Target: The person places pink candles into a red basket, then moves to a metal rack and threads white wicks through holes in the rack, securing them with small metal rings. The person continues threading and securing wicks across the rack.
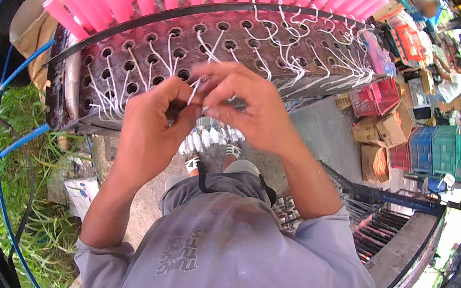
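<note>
Two hands this side of the dark holed rack: left hand has fingers pinching a white string, right hand fingers too blurry to tell. Sloppy pinch could tangle it in the rack's dangling cords.

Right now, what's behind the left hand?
Part of the dark perforated board and white strings show past the left hand; whatever it covers can't be seen.
</note>
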### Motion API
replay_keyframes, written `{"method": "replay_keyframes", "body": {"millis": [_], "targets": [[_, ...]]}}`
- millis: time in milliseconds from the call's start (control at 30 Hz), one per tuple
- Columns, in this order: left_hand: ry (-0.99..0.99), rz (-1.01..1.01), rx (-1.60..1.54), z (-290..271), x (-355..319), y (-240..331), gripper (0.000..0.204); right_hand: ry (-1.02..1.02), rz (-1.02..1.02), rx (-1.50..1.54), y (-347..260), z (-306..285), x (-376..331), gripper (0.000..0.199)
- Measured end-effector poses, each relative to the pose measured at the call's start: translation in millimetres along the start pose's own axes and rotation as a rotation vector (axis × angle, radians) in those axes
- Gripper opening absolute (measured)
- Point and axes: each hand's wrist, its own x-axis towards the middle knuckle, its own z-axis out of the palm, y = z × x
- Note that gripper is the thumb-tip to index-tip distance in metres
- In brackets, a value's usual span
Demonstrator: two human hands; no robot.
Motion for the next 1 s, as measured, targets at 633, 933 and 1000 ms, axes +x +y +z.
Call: {"method": "replay_keyframes", "body": {"millis": [633, 933, 1000], "targets": [[0.503, 0.148, -0.005, 57.5, 119.0, -3.9, 0.009, 0.009, 0.392, 0.318, 53.3, -84.7, 70.5, 0.007], [0.577, 0.119, 0.687, 42.9, 198.4, -34.9, 0.018, -0.261, -0.16, -0.526, 96.2, -143.1, 93.5, 0.024], [0.591, 0.065, 0.773, 56.5, 205.3, -38.5, 0.017, -0.295, -0.275, -0.627, 103.2, -134.8, 89.2, 0.025]]}}
